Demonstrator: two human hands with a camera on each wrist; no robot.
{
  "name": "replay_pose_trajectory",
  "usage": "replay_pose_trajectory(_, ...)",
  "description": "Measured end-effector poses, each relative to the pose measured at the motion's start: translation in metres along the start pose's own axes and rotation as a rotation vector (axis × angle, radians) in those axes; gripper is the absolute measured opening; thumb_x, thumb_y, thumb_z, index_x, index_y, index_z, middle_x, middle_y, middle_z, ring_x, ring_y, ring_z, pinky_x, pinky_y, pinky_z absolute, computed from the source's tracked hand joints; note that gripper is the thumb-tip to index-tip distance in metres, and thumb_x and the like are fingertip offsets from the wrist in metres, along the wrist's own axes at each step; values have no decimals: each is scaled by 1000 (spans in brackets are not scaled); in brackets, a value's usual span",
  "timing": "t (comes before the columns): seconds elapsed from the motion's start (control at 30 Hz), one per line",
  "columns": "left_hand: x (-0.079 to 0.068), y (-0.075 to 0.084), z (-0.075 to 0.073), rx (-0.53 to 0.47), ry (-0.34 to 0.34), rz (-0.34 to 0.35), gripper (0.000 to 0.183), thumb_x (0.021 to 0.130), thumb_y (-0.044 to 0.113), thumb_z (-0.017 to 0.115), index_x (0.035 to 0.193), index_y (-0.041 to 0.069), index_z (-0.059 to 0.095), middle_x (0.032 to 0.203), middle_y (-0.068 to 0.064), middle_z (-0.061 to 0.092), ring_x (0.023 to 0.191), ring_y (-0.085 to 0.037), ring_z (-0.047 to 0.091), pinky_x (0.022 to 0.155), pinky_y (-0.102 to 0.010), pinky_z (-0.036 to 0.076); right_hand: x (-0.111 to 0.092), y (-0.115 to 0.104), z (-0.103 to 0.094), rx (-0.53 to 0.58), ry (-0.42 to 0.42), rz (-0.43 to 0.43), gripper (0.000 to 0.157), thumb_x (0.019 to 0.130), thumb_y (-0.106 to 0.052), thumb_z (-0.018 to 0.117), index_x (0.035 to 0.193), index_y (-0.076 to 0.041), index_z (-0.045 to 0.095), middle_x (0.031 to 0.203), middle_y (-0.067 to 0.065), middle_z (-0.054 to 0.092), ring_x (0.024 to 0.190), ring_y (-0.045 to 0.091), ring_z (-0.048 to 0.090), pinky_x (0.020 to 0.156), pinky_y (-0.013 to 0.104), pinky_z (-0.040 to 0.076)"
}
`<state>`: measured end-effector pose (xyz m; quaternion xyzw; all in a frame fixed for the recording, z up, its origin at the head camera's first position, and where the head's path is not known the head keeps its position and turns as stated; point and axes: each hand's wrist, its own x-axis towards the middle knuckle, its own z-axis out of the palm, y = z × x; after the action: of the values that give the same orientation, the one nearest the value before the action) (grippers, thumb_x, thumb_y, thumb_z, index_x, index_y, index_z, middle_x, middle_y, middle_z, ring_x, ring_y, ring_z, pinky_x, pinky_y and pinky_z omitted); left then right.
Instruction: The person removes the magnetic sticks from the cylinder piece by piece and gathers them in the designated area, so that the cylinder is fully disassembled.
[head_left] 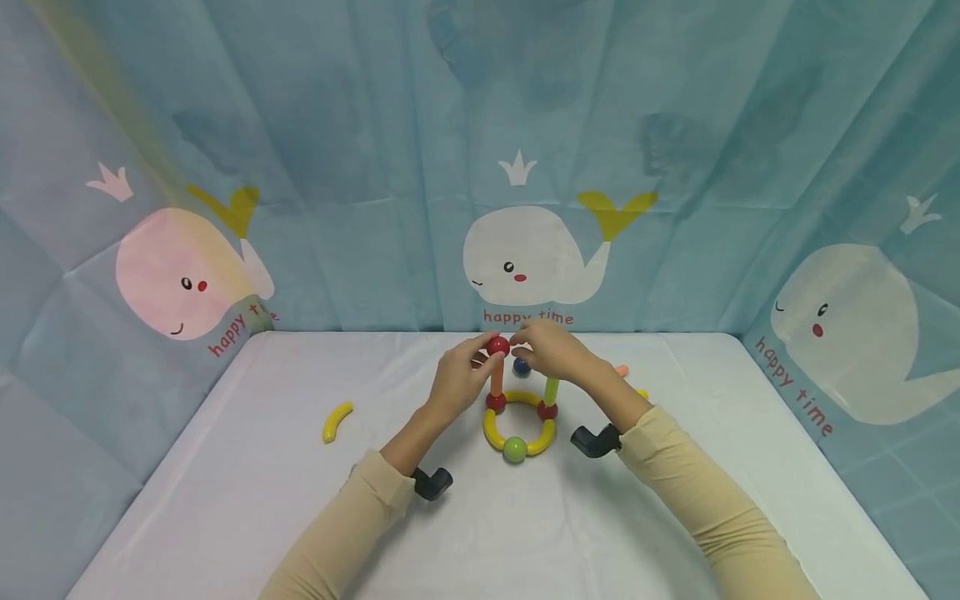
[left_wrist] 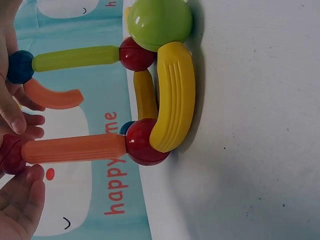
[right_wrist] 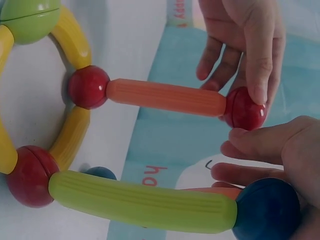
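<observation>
My left hand pinches a red ball on top of an upright orange rod. My right hand reaches in from the other side, its fingertips at that ball. Beneath the right palm, a dark blue ball caps a green rod; the head view hides this ball. A curved orange rod sticks out from the blue ball. Both uprights stand on red balls in a ring of curved yellow rods. A larger green ball sits at the ring's near side.
A loose curved yellow rod lies to the left on the white table. Another blue ball is behind the ring. Orange and yellow pieces show partly behind the right forearm. Whale-print curtains surround the table.
</observation>
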<state>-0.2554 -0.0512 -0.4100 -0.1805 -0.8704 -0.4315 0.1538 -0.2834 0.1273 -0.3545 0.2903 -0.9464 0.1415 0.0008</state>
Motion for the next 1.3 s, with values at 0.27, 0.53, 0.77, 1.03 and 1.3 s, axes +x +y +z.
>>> replay_pose_trajectory(0.27,0,0,0,9,12,18,44,93,22,66,132,4,58,109,-12,71,89,-23,71,80,-32,60,-2,1,-3,21,-12,5,26,95,-21,63,114,-5,71,111,10,68,105,25,64,91,39,55)
replay_pose_trajectory(0.53,-1,1,1,13,15,-11,46,92,22,67,133,4,56,113,-12,71,94,-23,69,83,-34,59,-10,3,-11,60,9,41,30,95,-27,64,116,-7,70,113,10,67,98,23,64,86,38,57)
replay_pose_trajectory(0.77,-3,4,0,58,28,-1,47,92,23,68,134,5,56,119,-10,70,98,-22,67,84,-34,59,-28,11,-18,90,83,56,33,94,-28,64,117,-5,69,114,12,67,110,29,62,93,44,55)
replay_pose_trajectory(1.03,-8,3,-5,108,134,81,44,92,26,68,131,6,59,124,-11,66,103,-24,66,85,-35,59,-46,21,-18,124,159,38,32,92,-26,67,114,-3,71,116,13,67,129,37,52,104,53,46)
replay_pose_trajectory(1.3,-17,12,1,147,262,320,29,88,14,72,115,5,67,110,-7,70,102,-21,65,91,-32,56,-55,24,-12,133,195,28,31,88,-28,73,109,-6,73,102,7,66,92,24,62,78,39,55)
